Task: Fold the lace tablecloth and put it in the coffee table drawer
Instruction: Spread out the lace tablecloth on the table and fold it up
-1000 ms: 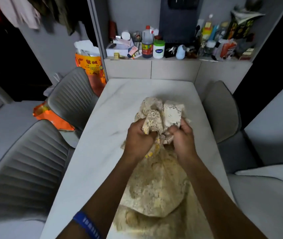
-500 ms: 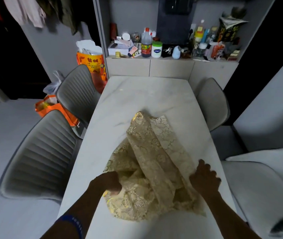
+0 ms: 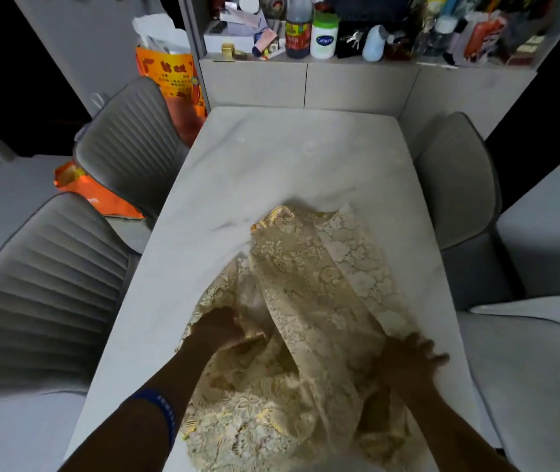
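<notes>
— On the marble surface (image 3: 271, 158), near edge: lace tablecloth (image 3: 306, 301), one item, rumpled, a long panel thrown across it. Held how?
— Left hand (image 3: 219, 327) clenched on a bunched fold; right hand (image 3: 408, 361) flat, fingers released, pressing it down for folding.
— Containers?
— Orange bag (image 3: 169, 76), paper inside. Drawer not visible.

dim, wide-angle warped, motion-blurred

Both forearms reach forward, fairly close together. Left hand (image 3: 219, 327) is curled into a loose fist, knuckles up, with a blue wristband (image 3: 162, 415) further back on that arm. Right hand (image 3: 408, 361) is blurry, fingers spread out toward the right.
</notes>
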### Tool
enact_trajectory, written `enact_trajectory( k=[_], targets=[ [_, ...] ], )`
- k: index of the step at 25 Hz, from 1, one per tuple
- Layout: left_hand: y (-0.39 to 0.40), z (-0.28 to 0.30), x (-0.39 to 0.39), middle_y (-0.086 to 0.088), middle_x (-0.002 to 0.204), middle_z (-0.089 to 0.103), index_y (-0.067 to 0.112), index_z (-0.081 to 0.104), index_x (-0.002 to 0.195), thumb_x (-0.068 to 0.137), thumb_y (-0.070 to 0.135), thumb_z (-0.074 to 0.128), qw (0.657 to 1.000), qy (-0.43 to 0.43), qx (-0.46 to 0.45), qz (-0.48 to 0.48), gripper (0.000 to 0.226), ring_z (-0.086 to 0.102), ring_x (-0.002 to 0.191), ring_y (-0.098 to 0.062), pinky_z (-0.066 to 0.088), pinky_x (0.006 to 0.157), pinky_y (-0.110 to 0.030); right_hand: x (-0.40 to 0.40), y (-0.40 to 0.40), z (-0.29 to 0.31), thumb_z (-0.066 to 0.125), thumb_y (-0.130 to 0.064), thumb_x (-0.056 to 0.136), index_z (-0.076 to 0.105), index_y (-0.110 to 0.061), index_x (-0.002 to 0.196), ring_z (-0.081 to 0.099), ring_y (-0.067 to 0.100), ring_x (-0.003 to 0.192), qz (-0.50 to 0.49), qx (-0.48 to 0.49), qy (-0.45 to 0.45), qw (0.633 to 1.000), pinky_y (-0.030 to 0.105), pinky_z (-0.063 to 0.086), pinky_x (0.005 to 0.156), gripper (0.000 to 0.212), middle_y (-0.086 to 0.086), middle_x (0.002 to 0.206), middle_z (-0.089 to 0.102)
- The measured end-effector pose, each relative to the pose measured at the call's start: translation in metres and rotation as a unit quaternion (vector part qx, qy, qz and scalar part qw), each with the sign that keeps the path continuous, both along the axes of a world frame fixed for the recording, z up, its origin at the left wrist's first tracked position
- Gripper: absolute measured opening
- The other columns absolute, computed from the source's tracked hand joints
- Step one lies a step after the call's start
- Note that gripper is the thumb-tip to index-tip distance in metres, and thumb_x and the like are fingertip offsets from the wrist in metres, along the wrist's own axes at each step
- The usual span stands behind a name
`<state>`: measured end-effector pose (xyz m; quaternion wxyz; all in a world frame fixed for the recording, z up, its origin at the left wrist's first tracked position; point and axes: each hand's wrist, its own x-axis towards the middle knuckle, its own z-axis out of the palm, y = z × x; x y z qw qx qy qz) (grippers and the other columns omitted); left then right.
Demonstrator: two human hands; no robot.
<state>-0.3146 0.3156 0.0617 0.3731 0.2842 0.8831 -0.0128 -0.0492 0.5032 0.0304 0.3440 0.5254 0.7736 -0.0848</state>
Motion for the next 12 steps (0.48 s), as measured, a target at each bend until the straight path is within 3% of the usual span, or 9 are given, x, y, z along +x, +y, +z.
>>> enact_trajectory(
  k=[2, 4, 6, 7, 9, 10, 12],
  targets=[
    [0.020, -0.009, -0.008, -0.004, 0.147, 0.041, 0.023, 0.046, 0.137, 0.084, 0.028, 0.063, 0.995, 0.058, 0.057, 0.061, 0.055, 0.040, 0.134, -0.027, 0.041, 0.105, -0.044, -0.034, 0.016, -0.004, 0.035, -0.043, 0.096, 0.006, -0.022, 0.153, 0.001, 0.041, 0.147, 0.049, 0.016, 0.110, 0.993, 0.063, 0.008, 0.115, 0.068, 0.013, 0.162, -0.005],
    [0.034, -0.022, -0.012, -0.006, 0.159, 0.014, 0.029, 0.024, 0.149, 0.083, 0.030, 0.064, 0.989, 0.091, 0.079, 0.085, 0.077, 0.022, 0.142, -0.033, 0.033, 0.108, -0.054, -0.065, 0.023, -0.007, 0.044, -0.039, 0.095, -0.006, -0.026, 0.153, 0.005, 0.039, 0.147, 0.064, 0.013, 0.216, 0.974, 0.057, 0.019, 0.115, 0.078, 0.009, 0.162, -0.015],
    [0.038, -0.039, -0.020, -0.011, 0.161, 0.002, 0.033, 0.000, 0.153, 0.081, 0.033, 0.070, 0.987, 0.062, 0.079, 0.128, 0.101, 0.022, 0.142, -0.039, 0.033, 0.108, -0.055, -0.071, 0.038, -0.018, 0.054, -0.037, 0.091, -0.012, -0.029, 0.152, 0.023, 0.041, 0.142, -0.022, 0.002, 0.259, 0.966, 0.053, 0.033, 0.110, 0.090, 0.013, 0.162, -0.008],
    [0.038, -0.051, -0.025, -0.016, 0.156, 0.014, 0.034, -0.006, 0.153, 0.078, 0.034, 0.074, 0.983, 0.049, 0.075, 0.160, 0.109, 0.033, 0.135, -0.040, 0.038, 0.103, -0.051, -0.067, 0.049, -0.028, 0.055, -0.036, 0.090, -0.010, -0.028, 0.153, 0.030, 0.041, 0.138, -0.077, -0.007, 0.265, 0.961, 0.051, 0.035, 0.107, 0.090, 0.016, 0.161, 0.001],
    [0.034, -0.065, -0.028, -0.015, 0.136, 0.042, 0.034, -0.004, 0.153, 0.077, 0.038, 0.075, 0.980, 0.043, 0.062, 0.187, 0.110, 0.053, 0.115, -0.036, 0.046, 0.088, -0.042, -0.059, 0.064, -0.041, 0.044, -0.029, 0.096, 0.006, -0.026, 0.153, 0.043, 0.038, 0.129, -0.128, -0.024, 0.262, 0.956, 0.047, 0.038, 0.105, 0.069, 0.017, 0.155, 0.023],
    [0.036, -0.071, -0.026, -0.011, 0.131, 0.046, 0.036, 0.004, 0.153, 0.078, 0.044, 0.073, 0.981, 0.052, 0.056, 0.176, 0.102, 0.055, 0.112, -0.035, 0.047, 0.086, -0.040, -0.060, 0.072, -0.046, 0.037, -0.022, 0.098, 0.022, -0.025, 0.149, 0.050, 0.034, 0.122, -0.113, -0.019, 0.270, 0.956, 0.044, 0.041, 0.102, 0.054, 0.015, 0.146, 0.039],
    [0.044, -0.074, -0.013, -0.004, 0.126, 0.046, 0.037, 0.025, 0.146, 0.077, 0.057, 0.066, 0.980, 0.071, 0.103, 0.154, 0.083, 0.054, 0.115, -0.033, 0.045, 0.088, -0.038, -0.065, 0.080, -0.049, 0.033, -0.015, 0.096, 0.049, -0.021, 0.122, 0.058, 0.027, 0.103, -0.062, 0.010, 0.290, 0.955, 0.040, 0.047, 0.093, 0.031, 0.009, 0.118, 0.061]
  ],
)
